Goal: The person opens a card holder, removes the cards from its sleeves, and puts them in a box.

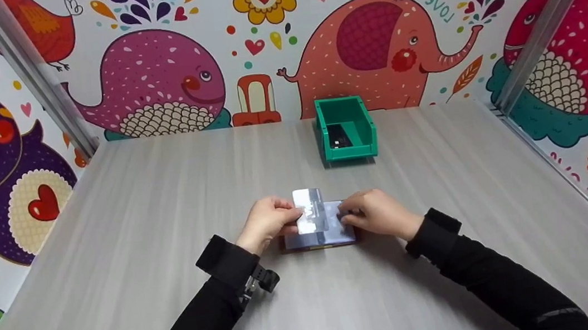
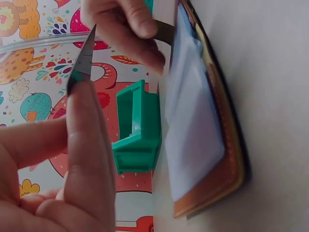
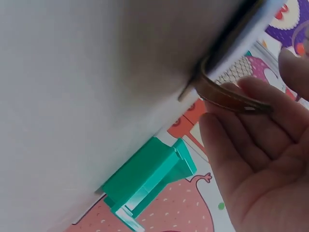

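My left hand (image 1: 273, 221) pinches a shiny, see-through card (image 1: 309, 208) between thumb and fingers, upright above the open card holder. The card is edge-on in the left wrist view, a thin sliver (image 2: 85, 63) at the fingertips. Flat on the table lies the brown leather card holder (image 2: 236, 169), its clear plastic sleeves (image 2: 193, 140) facing up. At its right end is my right hand (image 1: 378, 213), fingers loosely bent. In the right wrist view the holder's brown strap (image 3: 231, 99) sticks out across those fingers, and the thumb stands apart from it.
Behind the hands stands a green bin (image 1: 350, 152) with a small black item (image 1: 337, 136) inside. Cartoon-printed walls (image 1: 257, 51) close off the back and sides of the grey tabletop (image 1: 188, 172). Metal posts (image 1: 36, 73) mark the corners.
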